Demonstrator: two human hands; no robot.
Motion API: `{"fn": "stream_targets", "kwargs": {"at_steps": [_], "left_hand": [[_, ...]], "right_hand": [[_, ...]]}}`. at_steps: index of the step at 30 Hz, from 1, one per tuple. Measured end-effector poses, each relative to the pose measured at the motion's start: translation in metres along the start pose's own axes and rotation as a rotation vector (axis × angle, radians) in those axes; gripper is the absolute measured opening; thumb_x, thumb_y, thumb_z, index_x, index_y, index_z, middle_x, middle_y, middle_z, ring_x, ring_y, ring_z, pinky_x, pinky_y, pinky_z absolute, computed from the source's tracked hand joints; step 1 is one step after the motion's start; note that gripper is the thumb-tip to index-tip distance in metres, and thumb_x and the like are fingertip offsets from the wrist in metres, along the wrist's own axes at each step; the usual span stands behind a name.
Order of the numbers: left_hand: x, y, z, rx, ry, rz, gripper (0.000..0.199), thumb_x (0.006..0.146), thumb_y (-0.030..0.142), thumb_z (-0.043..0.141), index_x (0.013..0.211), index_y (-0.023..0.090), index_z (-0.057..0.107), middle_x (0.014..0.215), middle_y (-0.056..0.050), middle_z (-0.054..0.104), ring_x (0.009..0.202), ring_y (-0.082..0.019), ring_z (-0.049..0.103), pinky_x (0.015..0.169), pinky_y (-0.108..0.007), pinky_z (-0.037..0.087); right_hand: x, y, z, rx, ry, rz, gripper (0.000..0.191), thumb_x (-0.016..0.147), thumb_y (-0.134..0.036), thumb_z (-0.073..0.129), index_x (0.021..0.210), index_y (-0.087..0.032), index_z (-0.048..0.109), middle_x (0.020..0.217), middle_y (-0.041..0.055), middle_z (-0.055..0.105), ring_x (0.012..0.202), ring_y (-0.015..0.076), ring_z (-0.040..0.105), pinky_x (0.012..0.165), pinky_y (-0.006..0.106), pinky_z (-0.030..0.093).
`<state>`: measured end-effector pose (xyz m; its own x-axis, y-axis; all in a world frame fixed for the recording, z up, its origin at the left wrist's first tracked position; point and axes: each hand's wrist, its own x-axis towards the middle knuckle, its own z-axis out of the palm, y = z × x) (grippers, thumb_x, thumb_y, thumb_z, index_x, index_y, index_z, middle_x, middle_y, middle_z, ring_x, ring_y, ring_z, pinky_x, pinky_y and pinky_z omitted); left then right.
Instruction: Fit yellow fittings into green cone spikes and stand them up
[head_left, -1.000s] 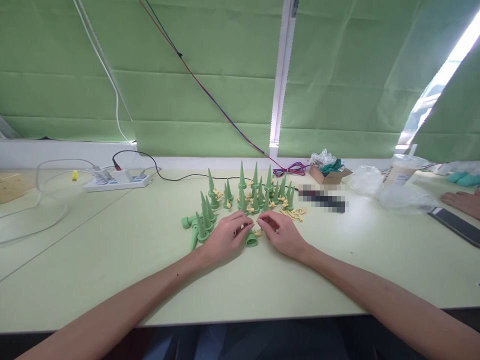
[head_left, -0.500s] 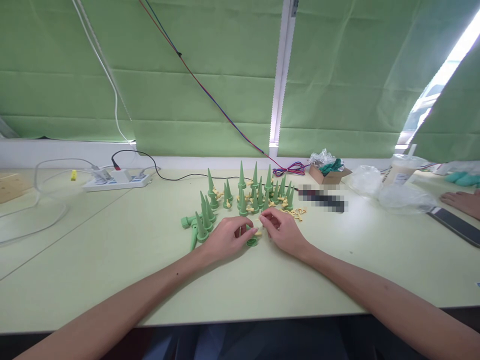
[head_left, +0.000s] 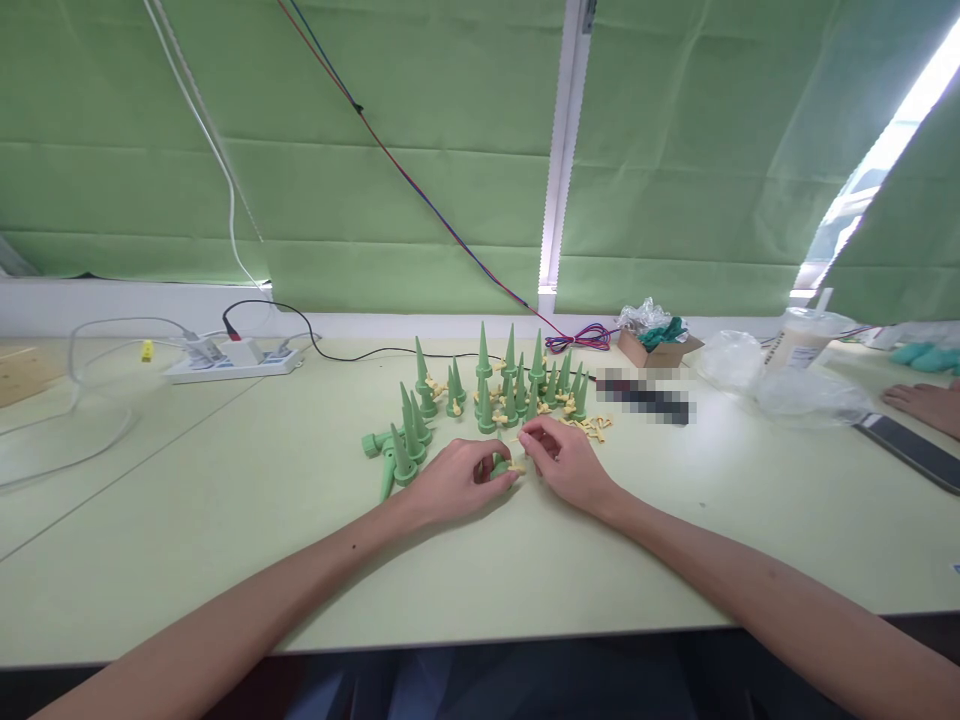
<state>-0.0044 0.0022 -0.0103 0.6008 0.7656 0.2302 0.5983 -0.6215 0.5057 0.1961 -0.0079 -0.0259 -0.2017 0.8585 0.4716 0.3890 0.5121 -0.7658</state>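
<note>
My left hand (head_left: 461, 480) is curled around a green cone (head_left: 499, 465), which it partly hides; a small yellow piece (head_left: 516, 468) shows at the cone beside the fingertips. Just to the right, my right hand (head_left: 561, 460) pinches a thin, pale yellow piece (head_left: 514, 441). Behind both hands stand several upright green cones (head_left: 486, 405), many with small yellow pieces at their bases. More green cones (head_left: 403, 460) are left of my left hand, some lying down. Loose yellow pieces (head_left: 598, 428) lie behind my right hand.
A white power strip (head_left: 234, 365) with cables is at the back left. Toward the right are a small cardboard box (head_left: 657, 350), a drink cup in plastic (head_left: 799, 345), a phone (head_left: 911, 450) and another person's hand (head_left: 926, 405).
My left fingers have shifted slightly and closed in around the green cone, which now sits differently between them. My right hand has hardly moved.
</note>
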Motion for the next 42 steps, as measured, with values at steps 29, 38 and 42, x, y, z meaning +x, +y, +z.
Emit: {"fn": "stream_targets", "kwargs": {"at_steps": [29,38,42], "left_hand": [[-0.0016,0.0023,0.0007,-0.142,0.178,0.002,0.027,0.086,0.03,0.059,0.111,0.021,0.063,0.099,-0.004,0.064,0.055,-0.007,0.049,0.052,-0.022,0.044],[-0.002,0.0033,-0.0007,-0.144,0.337,-0.023,0.025,0.089,0.032,0.057,0.112,0.022,0.059,0.102,-0.003,0.06,0.052,-0.005,0.045,0.052,-0.023,0.045],[-0.0022,0.0039,-0.0007,-0.149,0.344,-0.021,0.025,0.088,0.031,0.057,0.112,0.022,0.058,0.101,-0.003,0.06,0.051,-0.005,0.045,0.052,-0.023,0.045]], "right_hand": [[-0.0021,-0.0055,-0.0003,0.045,0.159,-0.034,0.018,0.094,-0.036,0.052,0.09,-0.019,0.057,0.075,0.0024,0.061,0.053,0.0117,0.053,0.048,0.024,0.042],[-0.0014,-0.0051,-0.0002,-0.018,0.148,-0.064,0.016,0.094,-0.032,0.051,0.087,-0.018,0.056,0.075,0.0023,0.06,0.058,0.0122,0.054,0.052,0.024,0.042],[-0.0013,-0.0044,-0.0003,-0.042,0.137,-0.053,0.016,0.093,-0.032,0.051,0.087,-0.019,0.056,0.074,0.0017,0.06,0.058,0.0122,0.053,0.052,0.024,0.042]]}}
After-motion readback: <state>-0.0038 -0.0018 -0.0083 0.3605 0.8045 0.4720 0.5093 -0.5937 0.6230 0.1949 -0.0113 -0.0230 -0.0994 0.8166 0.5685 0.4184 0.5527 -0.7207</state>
